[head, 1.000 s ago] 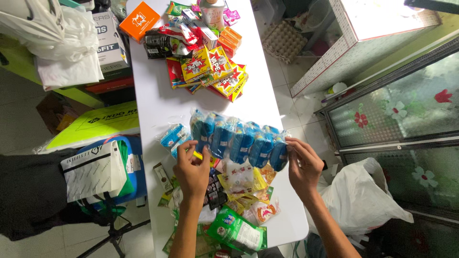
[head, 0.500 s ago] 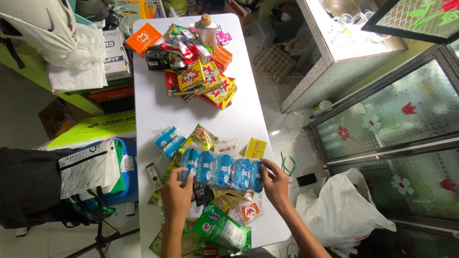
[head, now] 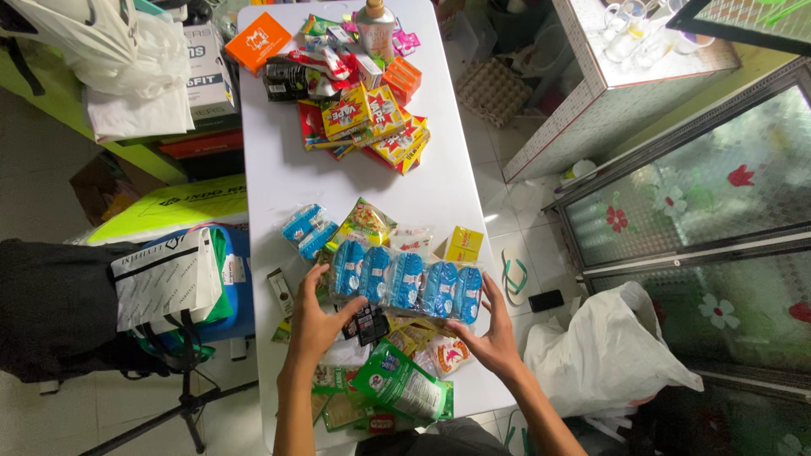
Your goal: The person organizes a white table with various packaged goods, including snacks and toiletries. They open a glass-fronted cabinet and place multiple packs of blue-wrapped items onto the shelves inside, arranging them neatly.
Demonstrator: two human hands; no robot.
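A strip of several blue sachets (head: 407, 283) joined side by side lies across a heap of small packets on the near half of a white folding table (head: 279, 181). My left hand (head: 317, 317) grips the strip's left end. My right hand (head: 490, 338) holds its right end from below. Two loose blue sachets (head: 306, 228) lie just beyond the strip, beside a green and yellow packet (head: 365, 221) and a yellow box (head: 463, 243). A green pouch (head: 397, 387) lies near the table's front edge, between my forearms.
At the far end of the table sits a pile of red and yellow packets (head: 372, 122), an orange box (head: 258, 40) and a bottle (head: 376, 21). Bags and a tripod stand on the floor at left (head: 169, 283). A white plastic bag (head: 604, 355) lies at right.
The strip of blue sachets has come down toward me, both hands still at its ends. The view has shifted so that the far pile and more of the table show.
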